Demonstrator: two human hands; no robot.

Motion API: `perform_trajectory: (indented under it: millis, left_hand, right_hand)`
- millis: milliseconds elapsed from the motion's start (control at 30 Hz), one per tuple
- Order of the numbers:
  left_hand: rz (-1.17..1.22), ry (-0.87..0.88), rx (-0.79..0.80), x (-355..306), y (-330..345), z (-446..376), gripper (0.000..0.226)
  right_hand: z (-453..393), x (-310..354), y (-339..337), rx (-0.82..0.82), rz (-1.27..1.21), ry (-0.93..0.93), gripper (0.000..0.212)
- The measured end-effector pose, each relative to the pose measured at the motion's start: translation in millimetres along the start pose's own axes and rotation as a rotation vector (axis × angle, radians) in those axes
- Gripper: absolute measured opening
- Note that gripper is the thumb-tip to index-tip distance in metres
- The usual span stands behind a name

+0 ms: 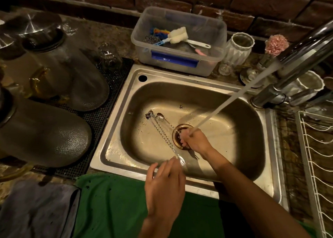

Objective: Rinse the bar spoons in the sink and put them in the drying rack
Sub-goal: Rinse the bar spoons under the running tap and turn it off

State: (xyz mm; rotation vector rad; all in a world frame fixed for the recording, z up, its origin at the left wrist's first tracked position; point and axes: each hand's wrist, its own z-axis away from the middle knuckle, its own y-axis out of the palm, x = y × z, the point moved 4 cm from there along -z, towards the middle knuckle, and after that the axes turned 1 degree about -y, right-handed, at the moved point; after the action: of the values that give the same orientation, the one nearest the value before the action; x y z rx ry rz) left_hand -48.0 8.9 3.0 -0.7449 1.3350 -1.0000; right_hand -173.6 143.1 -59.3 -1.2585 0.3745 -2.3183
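Observation:
Three twisted-stem bar spoons lie in the steel sink [266, 147] with their bowls to the far left. Two of the bar spoons [162, 135] run side by side toward the front rim. My left hand [165, 180] reaches over the rim with fingers extended, its fingertips at their forked near ends. The third bar spoon [166, 120] runs to the drain [177, 131], where my right hand [194, 140] grips its stem under the running water [225, 104]. The white wire drying rack [317, 147] stands at the right edge.
The faucet [297, 45] arches in from the right. A plastic tub [180, 39] of brushes and sponges sits behind the sink. Upturned jars and pitchers [54, 66] crowd a black mat on the left. A green towel [111, 207] lies along the front counter.

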Motion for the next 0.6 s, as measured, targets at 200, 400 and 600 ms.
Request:
perform_trajectory:
  millis: [200,400,600]
  left_hand:
    - [0.529,-0.355,0.099,4.2,-7.2,-83.6,0.042]
    - [1.243,-0.776,0.213,4.6,27.2,-133.4,0.039]
    - [1.706,-0.804,0.284,-15.7,37.2,-138.1,0.022]
  right_hand:
    - [3.6,-10.4,-21.2,-0.066,-0.177,0.032,0.015]
    - [12.0,-12.3,-41.1,-0.081,-0.252,0.035,0.012]
    - [26.8,-11.9,-47.2,-0.038,-0.290,0.030,0.015]
